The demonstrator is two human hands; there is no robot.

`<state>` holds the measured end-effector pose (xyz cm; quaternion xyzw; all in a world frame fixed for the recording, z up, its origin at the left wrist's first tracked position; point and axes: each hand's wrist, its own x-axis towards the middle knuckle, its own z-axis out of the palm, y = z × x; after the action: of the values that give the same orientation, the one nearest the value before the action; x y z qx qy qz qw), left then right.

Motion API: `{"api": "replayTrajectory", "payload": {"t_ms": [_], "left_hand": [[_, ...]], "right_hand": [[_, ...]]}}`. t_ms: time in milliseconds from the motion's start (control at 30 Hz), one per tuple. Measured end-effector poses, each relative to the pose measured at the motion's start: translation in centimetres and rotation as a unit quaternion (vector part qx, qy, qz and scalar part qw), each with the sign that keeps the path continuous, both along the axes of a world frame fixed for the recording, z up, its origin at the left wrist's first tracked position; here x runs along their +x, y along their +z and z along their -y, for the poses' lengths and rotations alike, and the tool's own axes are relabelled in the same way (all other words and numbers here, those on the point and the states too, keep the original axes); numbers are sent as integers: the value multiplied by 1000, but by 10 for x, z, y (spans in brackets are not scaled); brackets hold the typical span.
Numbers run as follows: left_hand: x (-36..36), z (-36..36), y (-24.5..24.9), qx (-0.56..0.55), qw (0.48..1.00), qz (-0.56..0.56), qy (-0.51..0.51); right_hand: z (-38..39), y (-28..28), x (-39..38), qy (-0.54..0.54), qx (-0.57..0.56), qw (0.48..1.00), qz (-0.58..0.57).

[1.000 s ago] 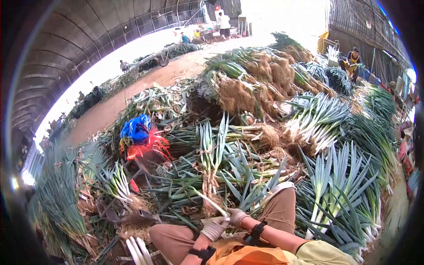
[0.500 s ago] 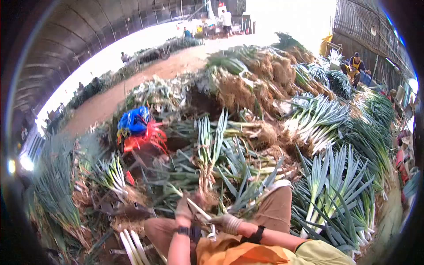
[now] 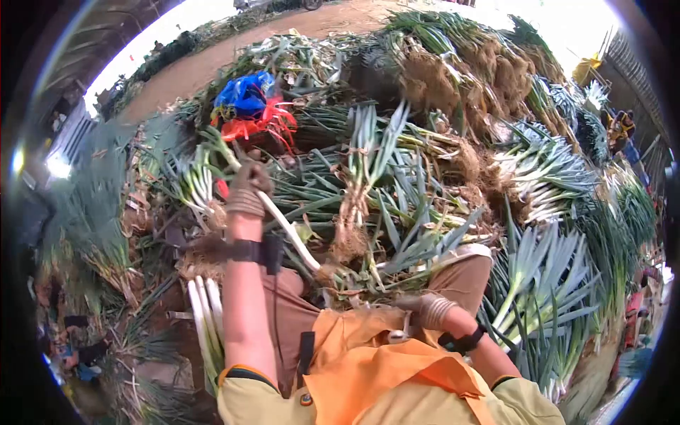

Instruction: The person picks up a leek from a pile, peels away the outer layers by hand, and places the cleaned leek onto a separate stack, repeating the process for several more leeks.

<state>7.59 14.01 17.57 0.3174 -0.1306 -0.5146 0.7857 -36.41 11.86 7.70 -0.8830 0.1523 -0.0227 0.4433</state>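
My left hand (image 3: 248,188), in a soiled glove, is closed round a leek (image 3: 292,237) whose white shaft slants down to the right toward my lap. Its root end lies over the space between my knees. My right hand (image 3: 427,309), also gloved, is near my right thigh beside the orange apron (image 3: 382,358); its fingers are smeared, and what they hold, if anything, cannot be made out. An untrimmed leek bundle (image 3: 363,166) with brown roots lies in front of me. White-stemmed leeks (image 3: 207,319) lie beside my left leg.
Heaps of leeks with soil-covered roots (image 3: 432,81) rise ahead. Blue plastic (image 3: 244,94) and red plastic ties (image 3: 258,126) lie front left. Cleaned leeks (image 3: 542,283) are piled at the right. A person (image 3: 622,127) is at the far right.
My left hand has moved up and left with the leek, away from my right hand. My right hand has moved to the right, off the leek. The view has tilted downward.
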Motion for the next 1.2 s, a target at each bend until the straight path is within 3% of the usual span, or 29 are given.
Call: {"api": "replayTrajectory", "payload": {"t_ms": [33, 67, 100, 167, 200, 267, 333, 367, 400, 433, 467, 500, 533, 567, 600, 633, 667, 733, 800, 833, 867, 900, 967, 1000, 1033, 1067, 1100, 1167, 1200], "left_hand": [[-9, 4, -4, -82, 963, -257, -9], [-20, 7, -6, -137, 854, -503, 4], [-33, 6, -9, -138, 871, -471, -6], [-62, 9, -22, -90, 974, -206, -26], [-73, 13, -31, -77, 986, -148, -32], [-112, 12, -17, -66, 990, -121, 11], [-116, 12, -24, -88, 985, -146, -23], [-111, 11, -27, -112, 978, -172, -43], [-104, 6, -26, -107, 986, -124, -36], [-95, 1, -20, -139, 969, -175, -101], [-91, -2, -21, -101, 971, -215, -36], [-91, -8, -7, -62, 966, -249, 33], [-92, -14, 7, -24, 956, -274, 101], [-84, -14, 7, -24, 985, -146, 90], [-73, -13, 5, -33, 997, -9, 76], [-59, -7, -4, -28, 996, -49, 68], [-45, -2, -19, -24, 994, -85, 63], [-31, -4, -20, -15, 999, -38, 0], [-25, -8, -1, 54, 984, -41, 163], [-16, -7, 1, 15, 982, -17, 187], [-14, -6, -1, 45, 974, -15, 221], [-8, -4, -12, 60, 979, -1, 195], [-25, 1, -15, 98, 979, 54, 169], [-33, 4, -26, 77, 990, 13, 113], [-54, 4, -29, 80, 988, -57, 120], [-66, 7, -47, 68, 988, 43, 133], [-90, 7, -42, 102, 987, 3, 120], [-120, 10, -47, 140, 984, 27, 103], [-128, 8, -54, 126, 987, 17, 97]], "right_hand": [[4, 22, 12, -21, -24, 999, -41], [12, 37, 31, -34, -54, 995, -71], [18, 39, 51, -79, 62, 995, 3], [29, 42, 90, -135, 292, 931, 172], [26, 69, 109, -128, 362, 904, 187], [22, 68, 137, -81, 441, 858, 248], [24, 38, 145, -50, 567, 802, 182], [27, 41, 136, -17, 553, 826, 110], [21, 38, 132, -14, 404, 894, 194], [15, 37, 129, -44, 235, 934, 265], [16, 34, 115, 14, 26, 938, 346], [11, 51, 100, 32, 43, 953, 299], [5, 49, 93, -10, 282, 944, 171], [-1, 46, 86, -122, 494, 859, 58], [-4, 50, 80, -132, 525, 841, 17], [-5, 53, 70, -113, 431, 895, 28], [-7, 59, 60, -142, 443, 885, 2], [-3, 60, 30, -82, 283, 956, -7], [-8, 56, 0, -109, 309, 944, -45], [-9, 41, -13, -135, 343, 923, -110], [-4, 26, -18, -141, 344, 921, -112], [-2, 18, -20, -80, 105, 984, -122], [5, 35, -4, -55, -215, 949, -223], [9, 43, 15, -118, -200, 960, -159], [17, 17, 28, -142, -129, 980, -44], [14, 11, 46, -173, 86, 981, 11], [10, 6, 63, -213, 291, 930, 70], [-4, 5, 90, -58, 7, 997, 45], [-9, -22, 100, -14, 64, 994, 89]]}}
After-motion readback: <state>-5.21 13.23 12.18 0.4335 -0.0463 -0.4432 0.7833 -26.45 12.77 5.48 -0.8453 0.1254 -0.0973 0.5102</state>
